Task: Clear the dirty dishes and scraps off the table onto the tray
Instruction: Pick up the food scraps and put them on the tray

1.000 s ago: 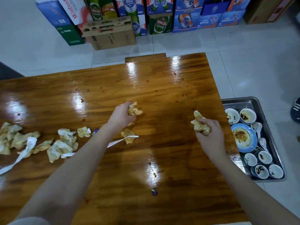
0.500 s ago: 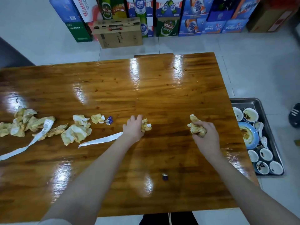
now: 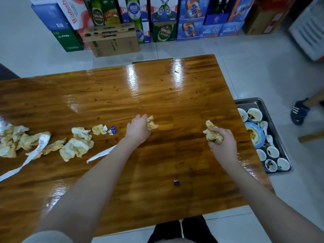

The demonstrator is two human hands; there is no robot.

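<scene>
Right now both hands are over the middle of the glossy wooden tabletop [image 3: 157, 95], each busy with scraps. The left hand [image 3: 138, 129] has its fingers curled round a small crumpled napkin [image 3: 151, 123], which pokes out on the thumb side and lies low against the wood. The right hand [image 3: 222, 142], nearer the right edge, is clenched on a bigger wad of greasy yellowish napkins [image 3: 212, 133] that bulges out above the knuckles. More soiled napkins are strewn toward the left edge: a loose heap [image 3: 14, 139] at the very edge, a large crumpled one [image 3: 77, 146] nearer the middle, and a smaller ball [image 3: 100, 129] just beside a blue-and-silver wrapper [image 3: 112, 130]. Two white paper strips lie among them, one [image 3: 37, 149] trailing from the heap toward the near-left corner, the other [image 3: 101, 154] partly under the left forearm. A small dark blue scrap [image 3: 176, 183] lies alone close to the near edge, between the forearms. Below and just beside the right edge is a metal tray [image 3: 259, 102], holding a blue plate [image 3: 255, 135] smeared with sauce, several small white bowls [image 3: 272, 152] and white spoons [image 3: 264, 127]. Beyond the far edge, beer cartons [image 3: 163, 23] and a cardboard box [image 3: 114, 41] stand on the floor.
</scene>
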